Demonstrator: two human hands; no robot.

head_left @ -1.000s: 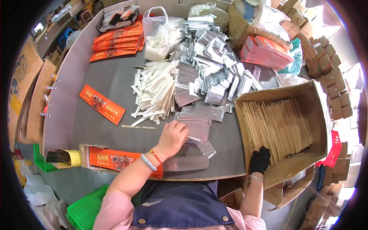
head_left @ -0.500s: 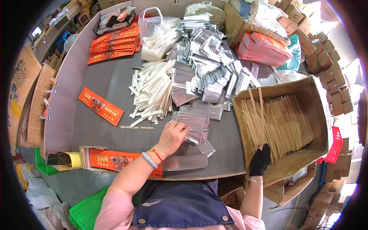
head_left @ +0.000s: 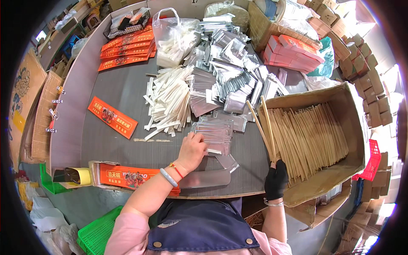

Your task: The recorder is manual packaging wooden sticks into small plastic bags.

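The left hand [head_left: 192,149] lies with its fingers spread on a small stack of clear flat sleeves [head_left: 214,135] near the front edge of the grey tabletop [head_left: 114,140]. The right hand [head_left: 276,178], in a black glove, is closed around a pair of wooden chopsticks [head_left: 261,127] and holds them up at a slant, their tips over the tabletop's right edge. They rise above the open cardboard box [head_left: 340,170] at the right side, which is filled with many more chopsticks [head_left: 310,136] lying in a bed. Behind the sleeves sits a heap of white paper wrappers [head_left: 168,102], and beside it a wider pile of silvery clear packets [head_left: 229,72] (reaching toward the back edge). A single orange printed sleeve [head_left: 112,117] lies toward the left edge, more of them are stacked at the back left corner [head_left: 126,51], and an orange carton [head_left: 127,177] rests on the front edge.
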